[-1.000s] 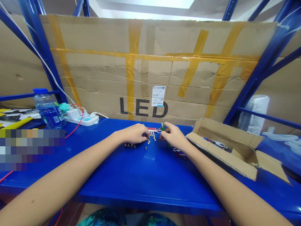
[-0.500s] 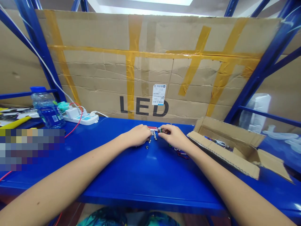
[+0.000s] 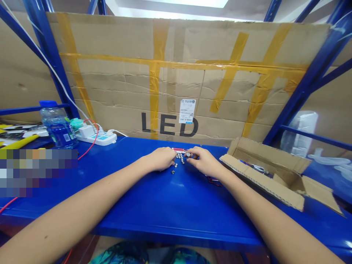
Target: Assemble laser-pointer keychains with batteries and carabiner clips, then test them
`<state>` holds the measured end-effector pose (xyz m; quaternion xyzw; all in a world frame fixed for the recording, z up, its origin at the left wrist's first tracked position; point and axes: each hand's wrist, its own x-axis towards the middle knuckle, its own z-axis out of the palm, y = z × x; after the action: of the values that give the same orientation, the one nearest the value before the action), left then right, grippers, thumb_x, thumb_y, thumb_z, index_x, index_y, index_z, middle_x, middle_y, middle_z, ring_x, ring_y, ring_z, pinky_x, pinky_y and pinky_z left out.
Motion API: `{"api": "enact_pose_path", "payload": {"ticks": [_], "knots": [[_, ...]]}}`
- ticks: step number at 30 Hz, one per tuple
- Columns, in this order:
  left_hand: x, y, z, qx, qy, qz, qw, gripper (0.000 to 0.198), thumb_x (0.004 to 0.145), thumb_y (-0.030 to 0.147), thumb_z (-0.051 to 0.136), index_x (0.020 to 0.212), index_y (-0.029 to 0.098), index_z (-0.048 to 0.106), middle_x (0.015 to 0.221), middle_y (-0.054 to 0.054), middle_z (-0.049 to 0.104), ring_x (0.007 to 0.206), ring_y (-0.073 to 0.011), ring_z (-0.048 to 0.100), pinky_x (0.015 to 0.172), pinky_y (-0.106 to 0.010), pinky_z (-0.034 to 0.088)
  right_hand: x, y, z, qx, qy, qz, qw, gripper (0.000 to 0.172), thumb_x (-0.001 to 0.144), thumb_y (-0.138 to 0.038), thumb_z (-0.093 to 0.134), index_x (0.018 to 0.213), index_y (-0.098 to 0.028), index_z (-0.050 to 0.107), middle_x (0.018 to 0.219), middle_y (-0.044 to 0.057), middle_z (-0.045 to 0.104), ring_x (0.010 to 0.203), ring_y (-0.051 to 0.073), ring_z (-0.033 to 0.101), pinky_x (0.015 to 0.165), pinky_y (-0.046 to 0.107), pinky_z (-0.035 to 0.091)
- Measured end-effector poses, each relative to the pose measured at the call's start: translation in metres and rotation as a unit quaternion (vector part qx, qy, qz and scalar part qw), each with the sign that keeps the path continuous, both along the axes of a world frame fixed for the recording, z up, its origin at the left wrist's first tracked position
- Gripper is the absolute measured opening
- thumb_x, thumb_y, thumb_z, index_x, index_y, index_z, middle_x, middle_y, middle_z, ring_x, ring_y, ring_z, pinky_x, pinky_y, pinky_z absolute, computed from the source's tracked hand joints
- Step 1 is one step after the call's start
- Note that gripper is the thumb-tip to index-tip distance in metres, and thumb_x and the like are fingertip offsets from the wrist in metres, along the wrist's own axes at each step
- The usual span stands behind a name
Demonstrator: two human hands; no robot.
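one round piece (image 3: 188,155) sits in the right hand (image 3: 205,160), pinched between thumb and fingers with its pale end turned toward the person, perhaps so that end is in sight; the fingers hide the rest. the left hand (image 3: 163,158) is curled down on the blue surface (image 3: 176,205), its fingertips tucked away, so whether it grips anything cannot be told. the hands are apart, with a narrow gap between them. near that gap lie the silver discs (image 3: 182,158), most bunched in short rows and two nearer the person, a layout that seems to keep them in reach of either hand. just beyond the discs, red rods (image 3: 179,149) lie crosswise, their left end close to the left hand.

a red clip (image 3: 213,181) lies by the right hand, whose wrist covers part of it. farther right, an open box (image 3: 261,181) limits that arm's room, its flaps spread and some metal things (image 3: 258,168) inside, too small to name. on the left are a bottle (image 3: 59,126), a power strip (image 3: 106,139) and a red wire (image 3: 97,132), well apart from the hands. behind everything, a tall cardboard sheet (image 3: 123,91) lettered led closes off the far edge of the surface.
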<state>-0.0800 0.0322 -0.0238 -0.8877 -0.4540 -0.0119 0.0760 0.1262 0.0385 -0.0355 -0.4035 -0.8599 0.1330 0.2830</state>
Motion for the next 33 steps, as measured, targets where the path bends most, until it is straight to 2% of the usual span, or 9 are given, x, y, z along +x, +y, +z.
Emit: {"api": "enact_pose_path", "payload": {"ticks": [4,8,11,14,17,25,29,33], "knots": [[-0.002,-0.002,0.002,0.052,-0.093,-0.009,0.994,0.013,0.088,0.022,0.053,0.091,0.016,0.064,0.085,-0.008,0.07,0.079,-0.0218,0.066,0.065,-0.029,0.046,0.001,0.002,-0.001,0.01,-0.01,-0.017,1.0,0.014,0.082,-0.014,0.055,0.089,-0.018,0.067,0.087,0.004,0.063,0.076,0.017,0.055,0.071,0.029,0.04],[0.001,-0.004,0.004,0.104,-0.254,-0.075,0.959,0.012,0.093,0.022,0.051,0.097,0.017,0.062,0.089,-0.005,0.071,0.08,-0.018,0.066,0.07,-0.029,0.048,0.001,-0.001,0.002,0.006,0.014,-0.006,1.0,0.014,0.084,-0.017,0.053,0.091,-0.019,0.066,0.091,0.004,0.068,0.077,0.017,0.056,0.073,0.029,0.04],[0.004,-0.004,0.001,0.115,-0.302,-0.127,0.938,0.011,0.094,0.02,0.052,0.097,0.017,0.062,0.09,-0.005,0.071,0.082,-0.0171,0.066,0.073,-0.029,0.049,0.0,-0.005,0.005,-0.011,0.034,0.015,0.999,0.016,0.085,-0.017,0.052,0.093,-0.02,0.066,0.09,0.003,0.07,0.078,0.017,0.059,0.072,0.028,0.04],[0.006,-0.003,-0.005,0.111,-0.313,-0.164,0.929,0.011,0.094,0.019,0.052,0.097,0.017,0.063,0.092,-0.005,0.071,0.085,-0.0171,0.066,0.076,-0.029,0.05,-0.001,-0.009,0.006,-0.024,0.044,0.042,0.998,0.016,0.085,-0.018,0.051,0.091,-0.019,0.066,0.088,0.002,0.071,0.077,0.017,0.06,0.07,0.028,0.041],[0.007,-0.002,-0.007,0.118,-0.316,-0.171,0.926,0.01,0.093,0.018,0.053,0.096,0.017,0.063,0.09,-0.005,0.07,0.084,-0.0168,0.065,0.075,-0.029,0.051,-0.003,-0.01,0.004,-0.019,0.047,0.058,0.997,0.015,0.084,-0.018,0.052,0.09,-0.019,0.066,0.09,0.002,0.071,0.078,0.017,0.061,0.071,0.028,0.041],[0.004,-0.003,-0.006,0.122,-0.268,-0.197,0.935,0.013,0.095,0.02,0.051,0.098,0.017,0.063,0.095,-0.005,0.07,0.088,-0.0169,0.066,0.078,-0.029,0.05,-0.003,-0.009,0.001,-0.028,0.071,0.067,0.995,0.016,0.084,-0.016,0.053,0.089,-0.02,0.067,0.091,0.001,0.072,0.08,0.016,0.061,0.073,0.028,0.043],[0.002,-0.005,-0.005,0.146,-0.221,-0.186,0.946,0.016,0.095,0.025,0.051,0.098,0.018,0.065,0.097,-0.005,0.07,0.087,-0.018,0.067,0.076,-0.029,0.05,-0.003,-0.008,0.001,-0.033,0.073,0.065,0.995,0.016,0.085,-0.019,0.055,0.092,-0.02,0.069,0.092,0.002,0.073,0.08,0.017,0.063,0.075,0.029,0.045],[-0.001,-0.005,-0.001,0.161,-0.207,-0.154,0.953,0.02,0.095,0.024,0.047,0.103,0.019,0.064,0.098,-0.006,0.071,0.088,-0.019,0.067,0.075,-0.03,0.05,-0.001,-0.006,0.002,-0.015,0.064,0.041,0.997,0.022,0.083,-0.013,0.056,0.096,-0.02,0.072,0.101,0.004,0.074,0.09,0.02,0.064,0.081,0.032,0.046]]}}
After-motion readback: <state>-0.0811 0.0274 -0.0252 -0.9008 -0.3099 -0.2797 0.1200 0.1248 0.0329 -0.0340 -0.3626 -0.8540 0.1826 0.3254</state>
